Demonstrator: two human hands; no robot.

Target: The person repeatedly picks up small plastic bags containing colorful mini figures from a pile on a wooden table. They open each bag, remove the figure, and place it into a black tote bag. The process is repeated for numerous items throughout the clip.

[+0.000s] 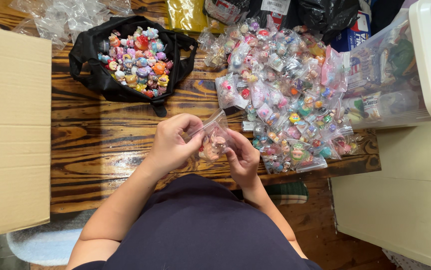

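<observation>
Left hand (pixel 171 142) pinched small clear bag (pixel 214 134) | right hand (pixel 243 157) gripped its figurine (pixel 214 147) | frame centre, above wooden table (pixel 105 130).

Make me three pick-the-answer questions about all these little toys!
1. Where is the black fabric bag of loose toy figures?
A. left of the pile of bagged toys
B. on the floor
C. inside the box

2. What colour is the bag?
A. red
B. black
C. white

3. The small clear plastic pouch is:
A. lying on the table
B. held by both hands
C. in the bag

Answers: 1 A, it sits left of the pile of clear-bagged toys. 2 B, its cloth is black. 3 B, left hand and right hand pinch it.
</observation>
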